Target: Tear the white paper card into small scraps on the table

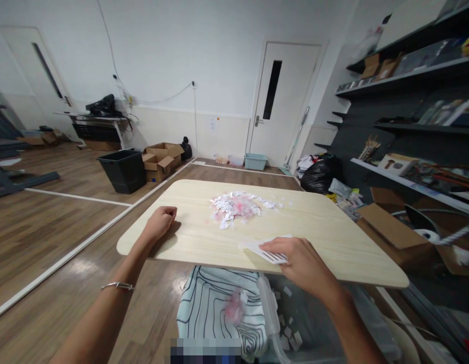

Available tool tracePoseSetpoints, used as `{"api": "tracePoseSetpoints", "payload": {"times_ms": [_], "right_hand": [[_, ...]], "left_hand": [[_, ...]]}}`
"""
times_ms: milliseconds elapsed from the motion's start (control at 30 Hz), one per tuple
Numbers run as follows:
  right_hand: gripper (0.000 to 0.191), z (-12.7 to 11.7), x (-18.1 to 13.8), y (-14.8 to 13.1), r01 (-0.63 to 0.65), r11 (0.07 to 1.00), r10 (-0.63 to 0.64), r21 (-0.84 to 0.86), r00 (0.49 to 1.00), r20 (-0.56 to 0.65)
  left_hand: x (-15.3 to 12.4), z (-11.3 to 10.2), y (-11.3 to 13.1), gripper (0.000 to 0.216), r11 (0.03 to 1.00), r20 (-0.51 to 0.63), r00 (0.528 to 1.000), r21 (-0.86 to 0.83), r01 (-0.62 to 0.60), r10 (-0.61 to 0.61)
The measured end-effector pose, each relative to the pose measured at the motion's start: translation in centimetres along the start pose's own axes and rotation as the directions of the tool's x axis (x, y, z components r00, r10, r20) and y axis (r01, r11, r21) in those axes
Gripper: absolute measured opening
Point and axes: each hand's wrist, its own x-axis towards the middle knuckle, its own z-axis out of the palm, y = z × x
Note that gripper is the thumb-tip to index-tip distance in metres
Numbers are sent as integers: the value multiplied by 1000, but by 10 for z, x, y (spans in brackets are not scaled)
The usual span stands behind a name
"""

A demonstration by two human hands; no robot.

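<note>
My right hand grips a flat white slotted piece, tilted close over the near edge of the pale wooden table. On the left side of the tabletop my left hand is closed in a fist; the inside of its fingers is hidden. A loose heap of torn white paper scraps, mixed with pinkish bits, lies at the middle of the table, apart from both hands. Below the near edge, a blurred pink clump shows against a light cloth with dark wavy lines.
Under the table's near right side stands a clear plastic bin with several white pieces inside. A black trash bin and cardboard boxes stand on the floor to the left. An open carton and loaded shelves flank the right.
</note>
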Motion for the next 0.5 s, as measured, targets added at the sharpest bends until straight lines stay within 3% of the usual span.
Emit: {"api": "tracePoseSetpoints", "payload": {"times_ms": [200, 500], "right_hand": [[71, -5, 17, -18, 33, 993, -22, -114, 995, 98], [75, -13, -6, -8, 91, 980, -65, -178, 987, 144]], "left_hand": [[-3, -1, 6, 18, 1000, 4, 1000, -2, -20, 20], [-6, -2, 12, 18, 998, -30, 1000, -66, 4, -6]]}}
